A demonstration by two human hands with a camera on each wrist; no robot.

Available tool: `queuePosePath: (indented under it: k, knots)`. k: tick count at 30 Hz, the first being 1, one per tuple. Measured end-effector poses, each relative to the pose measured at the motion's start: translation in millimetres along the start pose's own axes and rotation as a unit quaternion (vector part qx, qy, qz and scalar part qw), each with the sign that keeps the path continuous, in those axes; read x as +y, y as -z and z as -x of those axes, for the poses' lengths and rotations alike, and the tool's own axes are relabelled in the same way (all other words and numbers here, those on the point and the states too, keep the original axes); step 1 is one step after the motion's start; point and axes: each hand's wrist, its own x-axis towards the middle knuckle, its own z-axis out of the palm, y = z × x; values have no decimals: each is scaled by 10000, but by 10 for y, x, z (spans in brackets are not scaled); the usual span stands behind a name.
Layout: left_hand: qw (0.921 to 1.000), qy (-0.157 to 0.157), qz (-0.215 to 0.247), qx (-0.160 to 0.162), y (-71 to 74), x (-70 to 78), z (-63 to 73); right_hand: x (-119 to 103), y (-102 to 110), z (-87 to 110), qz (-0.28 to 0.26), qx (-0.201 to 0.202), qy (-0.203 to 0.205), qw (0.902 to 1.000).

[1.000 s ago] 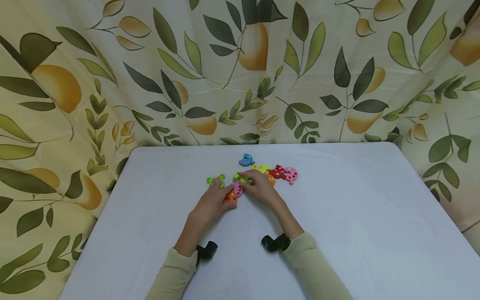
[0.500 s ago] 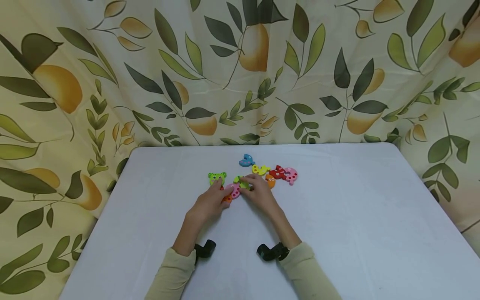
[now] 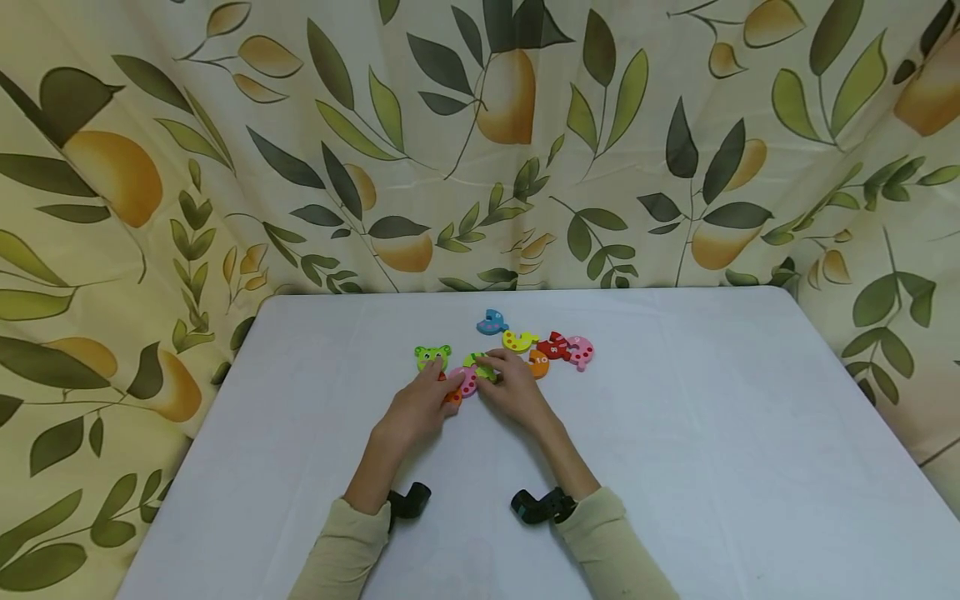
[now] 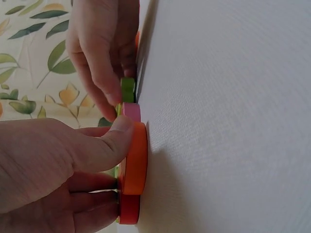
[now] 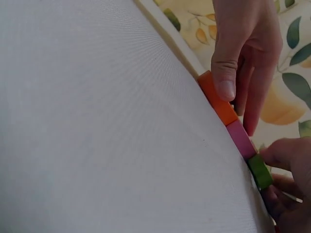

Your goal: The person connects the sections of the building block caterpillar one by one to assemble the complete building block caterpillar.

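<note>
My left hand holds an orange puzzle piece, its thumb on the near edge and its fingers at the far side. A red piece lies by these fingertips. Touching the orange piece is a pink spotted piece, beside the left thumb. My right hand pinches a green piece against the pink one's other end. A green animal-face piece lies just beyond the left fingers. The hands partly hide the joints between these pieces.
Right of the hands lie an orange piece, a yellow piece, a red piece and a pink spotted piece. A blue piece lies farther back. A leaf-print curtain hangs behind the white table.
Both hands have shifted slightly left with the pink, orange and green pieces. The green animal face has turned and shows more fully. Over the last half second little has moved.
</note>
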Motion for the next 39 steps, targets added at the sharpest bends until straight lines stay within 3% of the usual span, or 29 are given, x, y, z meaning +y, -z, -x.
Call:
queuePosePath:
  k: [9,19,27,33,36,39]
  knots:
    - [9999,-29,-95,116,-21,-19,10,34,-28,-9,-5,15,27,10000]
    - [9951,-63,-560,807,-106,-17,-50,86,-18,-7,-373,13,-101,9993]
    - [9907,136,-1078,824,-165,26,-97,60,-10,16,-1007,198,-433,9938]
    - [9907,144,-1071,833,-159,51,-71,32,1,25,-1156,293,-605,9910]
    - [9921,49,-878,896,-154,55,-64,32,3,24,-1234,393,-687,9892]
    - [9921,-284,-769,952,-152,49,-70,42,-3,12,-1362,669,-744,9856]
